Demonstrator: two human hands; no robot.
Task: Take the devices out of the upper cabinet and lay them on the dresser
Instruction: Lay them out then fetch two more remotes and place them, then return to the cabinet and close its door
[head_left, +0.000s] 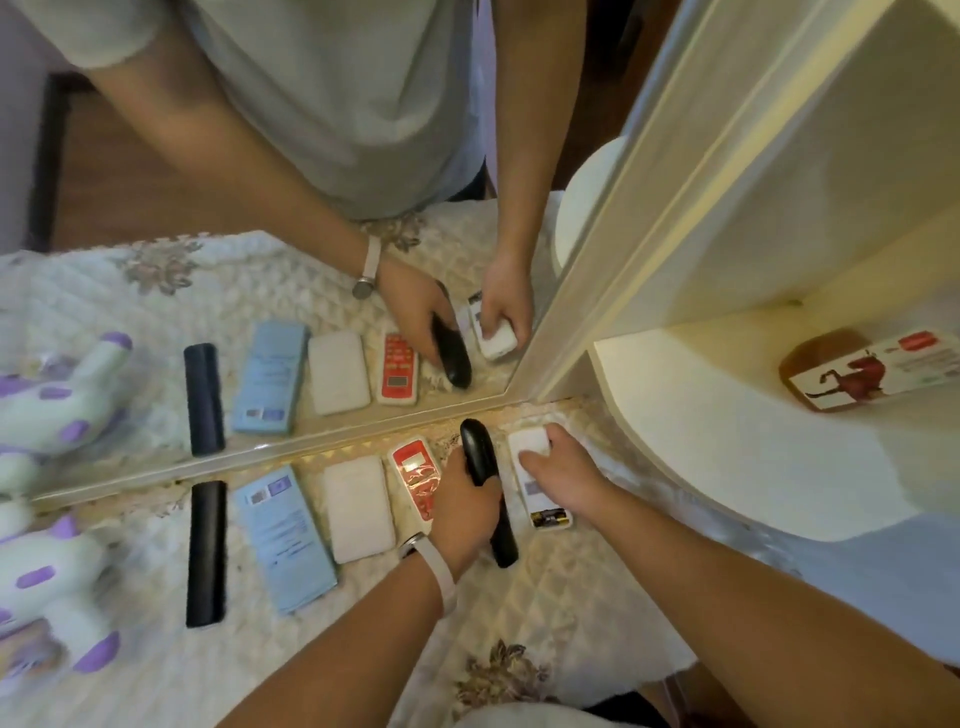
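Dresser (519, 613): row of four devices (358, 509) already laid along the mirror. Left hand (465, 512) grips black remote (480, 449); right hand (558, 467) clasps white remote (545, 512), both at row's right end. Release pending (cabinet contents unseen).

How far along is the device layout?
Done: long black remote, blue device, white device and red remote lie in a row on the dresser. In hand: left hand grips a second black remote, right hand a white remote. Left: unclear; upper cabinet not shown.
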